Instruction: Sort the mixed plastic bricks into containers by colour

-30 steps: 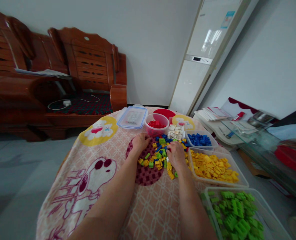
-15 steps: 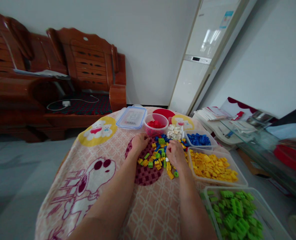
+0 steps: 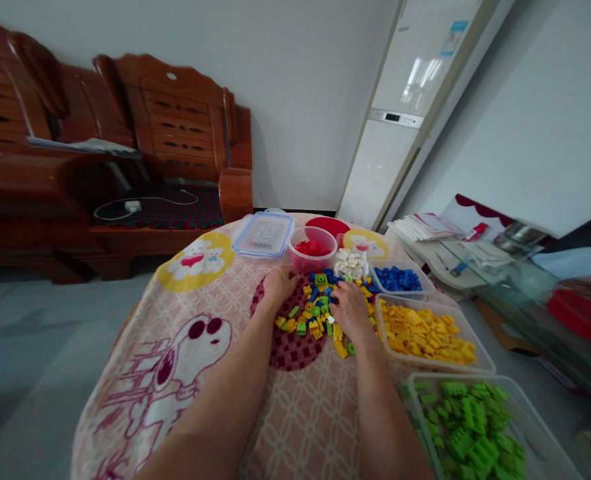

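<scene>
A mixed pile of small toy building bricks (image 3: 316, 311), yellow, green, blue and a few white, is spread on the tablecloth between my hands. My right hand (image 3: 351, 309) reaches over the right part of the pile, its fingers a little apart and touching bricks; no held brick shows. On the dark red patch of cloth at the pile's left edge rests my left hand (image 3: 278, 288), with loosely bent fingers and nothing visible in them. White bricks (image 3: 350, 264) lie heaped just beyond my right hand. Behind the pile stands a clear round tub (image 3: 312, 233) with red bricks in it.
Along the right side stand clear boxes of blue bricks (image 3: 398, 279), yellow bricks (image 3: 425, 333) and green bricks (image 3: 475, 427). A blue-rimmed lid (image 3: 262, 235) lies at the back left. Beyond the table are a wooden sofa (image 3: 175, 127) and a glass-topped table (image 3: 535, 320).
The fingers of my right hand have loosened from a closed curl and spread over the bricks. My left hand stays in place.
</scene>
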The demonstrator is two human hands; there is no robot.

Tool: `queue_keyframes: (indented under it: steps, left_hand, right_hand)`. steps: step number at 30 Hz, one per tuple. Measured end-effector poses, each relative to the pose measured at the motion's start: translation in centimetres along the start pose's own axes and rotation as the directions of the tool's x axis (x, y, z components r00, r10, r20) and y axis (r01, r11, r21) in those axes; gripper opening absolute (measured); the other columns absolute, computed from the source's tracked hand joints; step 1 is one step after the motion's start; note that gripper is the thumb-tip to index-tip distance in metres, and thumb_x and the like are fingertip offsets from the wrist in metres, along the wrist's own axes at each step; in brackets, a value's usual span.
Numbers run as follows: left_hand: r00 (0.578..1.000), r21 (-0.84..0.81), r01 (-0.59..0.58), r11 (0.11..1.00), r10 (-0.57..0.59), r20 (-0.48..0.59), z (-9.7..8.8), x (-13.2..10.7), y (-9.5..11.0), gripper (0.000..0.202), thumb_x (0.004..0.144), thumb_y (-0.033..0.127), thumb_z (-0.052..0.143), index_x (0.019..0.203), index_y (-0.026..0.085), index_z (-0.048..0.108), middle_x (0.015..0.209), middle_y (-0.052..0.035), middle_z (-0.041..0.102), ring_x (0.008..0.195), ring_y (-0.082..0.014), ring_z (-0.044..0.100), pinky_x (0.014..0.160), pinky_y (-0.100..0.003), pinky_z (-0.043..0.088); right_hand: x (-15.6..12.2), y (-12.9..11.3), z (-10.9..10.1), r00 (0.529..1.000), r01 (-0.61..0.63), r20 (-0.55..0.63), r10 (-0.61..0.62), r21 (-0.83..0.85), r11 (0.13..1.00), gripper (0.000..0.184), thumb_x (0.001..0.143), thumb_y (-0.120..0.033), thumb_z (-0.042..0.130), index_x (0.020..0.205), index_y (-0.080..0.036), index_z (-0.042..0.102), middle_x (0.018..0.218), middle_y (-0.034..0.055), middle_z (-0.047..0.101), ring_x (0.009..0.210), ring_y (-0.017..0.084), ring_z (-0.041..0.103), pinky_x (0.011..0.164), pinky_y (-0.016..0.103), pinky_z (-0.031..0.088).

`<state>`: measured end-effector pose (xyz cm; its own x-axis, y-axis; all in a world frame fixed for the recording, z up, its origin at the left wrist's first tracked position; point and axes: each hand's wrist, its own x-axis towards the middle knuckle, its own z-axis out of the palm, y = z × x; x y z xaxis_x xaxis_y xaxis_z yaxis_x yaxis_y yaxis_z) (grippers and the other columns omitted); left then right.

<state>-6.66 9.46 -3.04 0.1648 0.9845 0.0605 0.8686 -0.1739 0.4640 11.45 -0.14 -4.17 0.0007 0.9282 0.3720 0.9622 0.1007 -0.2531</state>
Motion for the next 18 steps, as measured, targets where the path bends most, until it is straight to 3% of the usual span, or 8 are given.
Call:
queue_keyframes:
  steps: [4,7,9,11,13,15,18]
  left_hand:
    - [1.000,0.002,-0.005,1.000,0.005,-0.004,0.3,0.2,-0.2,0.026,0.089,0.035,0.054,0.099,0.023,0.075,0.100,-0.0055,0.075,0.093,-0.0218,0.068,0.080,-0.027,0.049]
    - [1.000,0.013,-0.003,1.000,0.003,-0.001,0.4,0.3,-0.3,0.026,0.089,0.036,0.054,0.100,0.024,0.075,0.102,-0.0055,0.075,0.095,-0.0225,0.068,0.081,-0.028,0.050]
    - [1.000,0.017,0.003,1.000,-0.003,-0.001,0.4,0.4,-0.3,0.026,0.089,0.036,0.054,0.101,0.024,0.075,0.102,-0.0051,0.075,0.096,-0.0222,0.068,0.081,-0.027,0.050]
    - [1.000,0.016,0.009,1.000,-0.009,-0.001,0.4,0.3,-0.3,0.027,0.089,0.036,0.054,0.102,0.024,0.074,0.103,-0.0047,0.075,0.097,-0.0219,0.068,0.082,-0.027,0.050]
    - [1.000,0.014,0.018,1.000,-0.018,-0.003,0.4,0.3,-0.3,0.027,0.089,0.036,0.054,0.103,0.025,0.074,0.104,-0.0045,0.075,0.098,-0.0219,0.068,0.082,-0.027,0.050]
    - [1.000,0.011,0.024,1.000,-0.024,-0.001,0.4,0.3,-0.2,0.027,0.089,0.036,0.054,0.103,0.025,0.075,0.104,-0.0045,0.075,0.098,-0.0220,0.068,0.082,-0.027,0.050]
    - [1.000,0.006,0.025,1.000,-0.025,0.003,0.4,0.2,-0.2,0.026,0.089,0.035,0.054,0.102,0.025,0.074,0.104,-0.0045,0.075,0.098,-0.0219,0.068,0.082,-0.027,0.050]
  right_hand:
    - [0.3,-0.3,-0.4,0.999,-0.020,-0.037,0.023,0.075,0.997,0.010,0.072,-0.014,0.066,0.079,-0.019,0.072,0.107,0.0112,0.069,0.112,0.026,0.058,0.102,0.040,0.042]
    - [0.5,-0.2,-1.3,0.986,-0.075,-0.133,0.100,0.182,0.980,0.012,0.074,-0.019,0.063,0.082,-0.018,0.072,0.101,0.0110,0.071,0.101,0.024,0.063,0.095,0.038,0.046]
    - [0.6,0.1,-1.8,0.952,-0.163,-0.210,0.221,0.263,0.951,0.017,0.076,-0.026,0.061,0.086,-0.017,0.072,0.094,0.0109,0.073,0.090,0.024,0.066,0.088,0.038,0.049]
    - [0.7,0.7,-2.1,0.890,-0.266,-0.262,0.373,0.367,0.892,0.023,0.075,-0.033,0.061,0.086,-0.017,0.072,0.084,0.0095,0.073,0.078,0.024,0.066,0.080,0.038,0.052]
    - [0.7,1.5,-2.1,0.805,-0.335,-0.269,0.529,0.529,0.779,0.029,0.072,-0.039,0.063,0.087,-0.016,0.071,0.074,0.0076,0.071,0.068,0.023,0.066,0.072,0.037,0.054]
    - [0.8,2.2,-2.0,0.711,-0.327,-0.217,0.669,0.740,0.587,0.038,0.069,-0.043,0.065,0.093,-0.014,0.068,0.066,0.0047,0.069,0.061,0.022,0.066,0.064,0.037,0.056]
    - [1.1,3.0,-1.7,0.581,-0.152,-0.130,0.803,0.953,0.264,0.051,0.063,-0.041,0.069,0.104,-0.012,0.061,0.063,0.0002,0.066,0.058,0.020,0.067,0.061,0.037,0.059]
